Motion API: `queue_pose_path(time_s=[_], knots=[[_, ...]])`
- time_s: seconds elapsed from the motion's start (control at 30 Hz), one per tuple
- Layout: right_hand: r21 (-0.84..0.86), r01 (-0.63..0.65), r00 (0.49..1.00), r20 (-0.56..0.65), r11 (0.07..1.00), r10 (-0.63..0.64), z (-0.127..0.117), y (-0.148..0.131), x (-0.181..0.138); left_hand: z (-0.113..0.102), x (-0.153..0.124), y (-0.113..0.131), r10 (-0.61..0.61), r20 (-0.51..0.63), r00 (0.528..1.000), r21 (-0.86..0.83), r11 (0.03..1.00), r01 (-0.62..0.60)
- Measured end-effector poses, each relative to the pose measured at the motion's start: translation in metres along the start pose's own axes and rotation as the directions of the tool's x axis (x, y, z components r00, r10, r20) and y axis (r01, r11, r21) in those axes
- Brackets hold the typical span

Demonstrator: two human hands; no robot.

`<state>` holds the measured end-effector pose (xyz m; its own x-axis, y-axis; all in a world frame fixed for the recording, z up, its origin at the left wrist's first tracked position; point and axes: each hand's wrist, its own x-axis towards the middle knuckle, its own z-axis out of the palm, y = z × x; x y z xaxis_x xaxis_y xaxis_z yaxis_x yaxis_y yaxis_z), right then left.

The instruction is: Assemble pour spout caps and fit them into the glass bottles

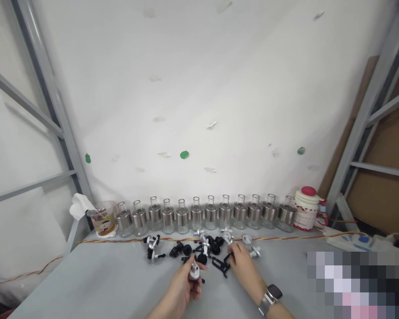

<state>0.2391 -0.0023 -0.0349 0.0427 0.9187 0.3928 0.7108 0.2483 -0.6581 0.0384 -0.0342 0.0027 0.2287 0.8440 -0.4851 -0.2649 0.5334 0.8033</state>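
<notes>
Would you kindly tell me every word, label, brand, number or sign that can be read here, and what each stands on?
No text can be read.
Drink cup: printed band, too small and blurred.
White jar: reddish print, too blurred to tell lettering from pattern.
Dark watch face: nothing legible.
Silver piece in the left hand: no legible marking.

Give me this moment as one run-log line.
left hand: holds rounded silver metallic-looking part | right hand: at angular black parts | behind: row of clear glass bottles with silver bands
</notes>
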Motion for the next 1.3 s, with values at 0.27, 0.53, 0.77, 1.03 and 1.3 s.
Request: queue_pose_path(time_s=[0.27, 0.53, 0.77, 1.03, 1.3], knots=[[0.347, -0.113, 0.992, -0.019, 0.931, 0.127, -0.013, 0.008, 0.013, 0.000, 0.003, -0.002, 0.070, -0.014, 0.997, -0.166, 0.983, -0.072], [0.753, -0.335, 0.938, 0.208, 0.567, 0.277, -0.011, -0.032, -0.001, 0.006, 0.007, -0.010, 0.078, 0.019, 0.997, -0.017, 0.997, -0.077], [0.737, -0.287, 0.958, 0.235, 0.612, 0.166, 0.004, -0.060, -0.017, 0.007, 0.013, -0.021, -0.030, 0.014, 0.999, 0.144, 0.989, 0.027], [0.655, -0.080, 0.991, 0.133, 0.751, -0.011, 0.000, -0.073, -0.024, 0.007, 0.009, -0.018, -0.140, 0.113, 0.984, 0.062, 0.989, 0.134], [0.609, -0.016, 0.992, 0.110, 0.793, -0.064, 0.003, -0.070, -0.028, 0.007, 0.001, -0.009, -0.175, 0.173, 0.969, 0.054, 0.984, 0.168]])
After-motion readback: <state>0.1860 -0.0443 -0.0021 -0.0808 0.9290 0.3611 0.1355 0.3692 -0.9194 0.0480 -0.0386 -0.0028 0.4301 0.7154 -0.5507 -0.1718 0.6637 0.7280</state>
